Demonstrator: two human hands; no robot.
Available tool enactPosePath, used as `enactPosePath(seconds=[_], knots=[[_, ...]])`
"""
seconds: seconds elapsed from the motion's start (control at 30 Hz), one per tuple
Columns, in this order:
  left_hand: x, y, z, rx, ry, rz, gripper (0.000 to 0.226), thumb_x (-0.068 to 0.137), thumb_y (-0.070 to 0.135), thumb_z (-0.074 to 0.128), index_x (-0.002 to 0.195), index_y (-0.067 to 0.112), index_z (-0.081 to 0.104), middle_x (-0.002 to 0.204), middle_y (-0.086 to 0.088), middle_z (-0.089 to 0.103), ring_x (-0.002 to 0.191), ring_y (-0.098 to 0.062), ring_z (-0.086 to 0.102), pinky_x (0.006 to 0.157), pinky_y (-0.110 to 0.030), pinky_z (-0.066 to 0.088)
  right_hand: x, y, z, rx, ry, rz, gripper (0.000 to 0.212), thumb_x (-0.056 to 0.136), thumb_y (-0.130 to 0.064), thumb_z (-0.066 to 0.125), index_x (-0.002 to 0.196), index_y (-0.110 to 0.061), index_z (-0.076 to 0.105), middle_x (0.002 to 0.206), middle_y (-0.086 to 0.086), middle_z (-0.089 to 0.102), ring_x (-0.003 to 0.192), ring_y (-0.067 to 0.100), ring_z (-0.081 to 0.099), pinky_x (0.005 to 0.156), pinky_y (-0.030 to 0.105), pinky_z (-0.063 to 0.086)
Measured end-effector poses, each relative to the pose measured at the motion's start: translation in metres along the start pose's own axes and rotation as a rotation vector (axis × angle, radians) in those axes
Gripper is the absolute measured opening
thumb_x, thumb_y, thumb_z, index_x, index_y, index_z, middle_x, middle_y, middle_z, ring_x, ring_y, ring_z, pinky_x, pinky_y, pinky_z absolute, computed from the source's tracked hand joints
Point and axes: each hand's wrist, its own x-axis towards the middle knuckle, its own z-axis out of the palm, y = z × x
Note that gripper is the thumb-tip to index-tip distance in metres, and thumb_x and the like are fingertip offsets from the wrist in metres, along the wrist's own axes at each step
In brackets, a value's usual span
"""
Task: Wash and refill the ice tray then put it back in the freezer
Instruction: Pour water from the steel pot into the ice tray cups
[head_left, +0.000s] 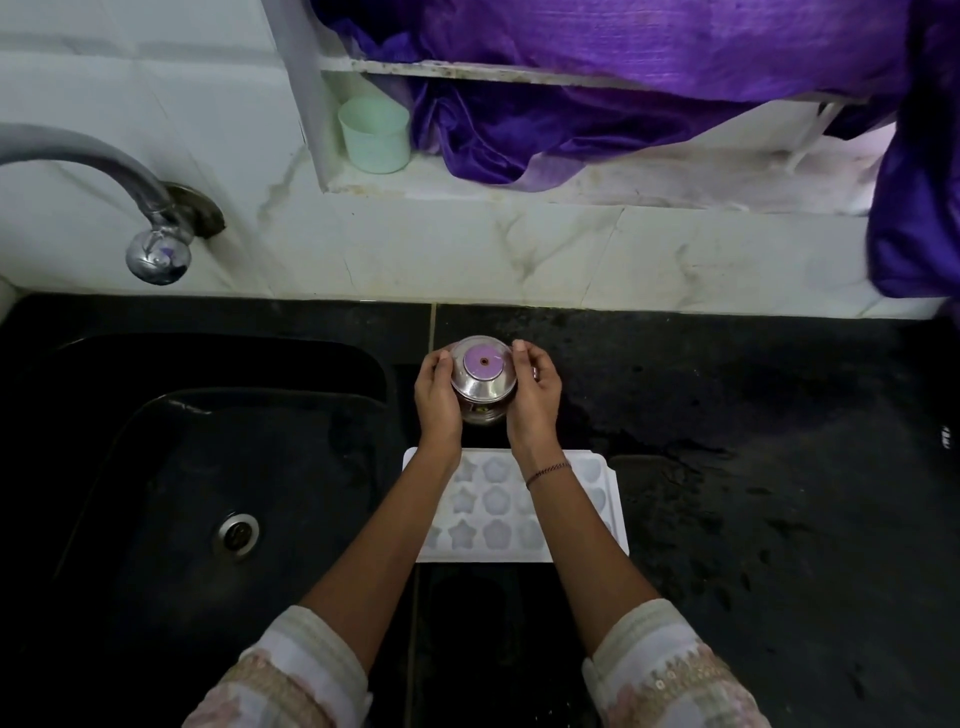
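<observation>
Head view: left hand (439, 395) and right hand (535, 392) each grip steel pot (483, 376), fingers curled round its sides, just beyond ice tray (498, 519).

We see a pot (483, 387) of polished metal, bright and mirror-like; the lilac disc on its top is of a material we cannot tell. The tray (493, 519) is white plastic, smooth, matt and faintly translucent. The tap (150, 208) is metal, glossy on its knob and duller along the spout. The sink (208, 467) is black and smooth with a soft sheen, and its drain (238, 531) has a shiny metal ring. The counter (727, 415) is black speckled stone, wet-looking in patches. The wall (467, 249) is glossy white marble-veined tile. The cup (374, 135) is pale green matt plastic. The cloth (623, 52) is purple and satiny. The sleeves (670, 670) are pale woven cloth with sequinned trim.
</observation>
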Motion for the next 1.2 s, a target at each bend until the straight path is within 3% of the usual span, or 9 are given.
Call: enactPosePath(seconds=[0.07,0.2,0.33,0.47,0.63,0.73,0.83,0.97,1.2], knots=[[0.001,-0.001,0.000,0.000,0.003,0.002,0.021,0.099,0.017,0.041,0.106,0.008,0.059,0.102,-0.011,0.063,0.093,-0.019,0.059,0.077,-0.023,0.048,0.001,0.001,0.000,-0.014,0.001,-0.003,0.005,0.093,-0.017,0.058,0.095,-0.014,0.061,0.090,-0.001,0.065,0.083,0.008,0.062,0.075,0.021,0.052],[-0.003,0.001,-0.003,0.003,-0.009,0.001,0.024,0.099,0.017,0.044,0.117,0.011,0.058,0.116,-0.010,0.062,0.106,-0.020,0.059,0.088,-0.026,0.049,0.003,0.005,-0.003,-0.079,0.020,-0.016,0.014,0.094,-0.024,0.055,0.103,-0.013,0.060,0.104,0.003,0.065,0.096,0.012,0.060,0.089,0.027,0.050],[-0.002,0.008,-0.018,-0.027,0.018,0.017,0.029,0.099,0.015,0.044,0.124,0.009,0.055,0.127,-0.010,0.059,0.120,-0.019,0.054,0.106,-0.032,0.040,0.001,-0.004,-0.018,-0.129,0.103,-0.046,0.031,0.100,-0.033,0.041,0.117,-0.013,0.057,0.121,0.000,0.060,0.105,0.006,0.055,0.081,0.013,0.039],[-0.005,0.011,-0.041,-0.018,0.022,0.048,0.032,0.099,0.013,0.043,0.128,0.003,0.053,0.128,-0.012,0.058,0.124,-0.017,0.051,0.102,-0.020,0.037,-0.003,-0.013,-0.045,-0.123,0.117,-0.088,0.033,0.102,-0.033,0.035,0.114,-0.015,0.060,0.118,0.002,0.063,0.111,0.010,0.055,0.097,0.020,0.035],[-0.016,0.007,-0.063,-0.022,-0.034,0.026,0.024,0.096,0.011,0.044,0.113,0.014,0.061,0.126,-0.011,0.061,0.124,-0.017,0.051,0.113,-0.035,0.030,-0.020,-0.024,-0.076,-0.153,0.087,-0.100,0.035,0.101,-0.036,0.036,0.115,-0.016,0.061,0.114,0.000,0.065,0.110,0.007,0.057,0.103,0.025,0.034],[-0.028,0.006,-0.074,0.008,-0.072,0.030,0.026,0.096,0.009,0.043,0.114,0.015,0.060,0.131,-0.011,0.057,0.127,-0.016,0.048,0.108,-0.027,0.034,-0.030,-0.030,-0.098,-0.289,-0.012,-0.088,0.037,0.100,-0.039,0.037,0.120,-0.017,0.060,0.119,-0.001,0.065,0.116,0.008,0.055,0.103,0.026,0.034],[-0.044,0.003,-0.084,0.008,-0.093,0.023,0.030,0.098,0.008,0.040,0.124,0.007,0.055,0.133,-0.009,0.055,0.127,-0.016,0.047,0.088,-0.014,0.044,-0.040,-0.031,-0.121,-0.422,-0.101,-0.095,0.036,0.101,-0.033,0.039,0.124,-0.015,0.059,0.121,0.000,0.064,0.117,0.009,0.054,0.104,0.028,0.038],[-0.063,-0.005,-0.097,-0.032,-0.079,-0.031,0.031,0.097,0.008,0.044,0.126,0.008,0.055,0.126,-0.005,0.060,0.121,-0.017,0.053,0.099,-0.025,0.044,-0.057,-0.025,-0.144,-0.496,-0.094,-0.068,0.033,0.100,-0.028,0.044,0.127,-0.013,0.057,0.126,-0.001,0.060,0.121,0.013,0.053,0.105,0.033,0.042],[-0.084,-0.018,-0.106,-0.138,-0.027,-0.110,0.029,0.096,0.008,0.049,0.123,0.013,0.058,0.119,-0.003,0.065,0.105,-0.013,0.063,0.078,-0.020,0.054,-0.082,-0.010,-0.168,-0.421,0.038,-0.013,0.040,0.099,-0.022,0.048,0.136,-0.008,0.048,0.135,0.004,0.053,0.117,0.013,0.054,0.098,0.026,0.044]])
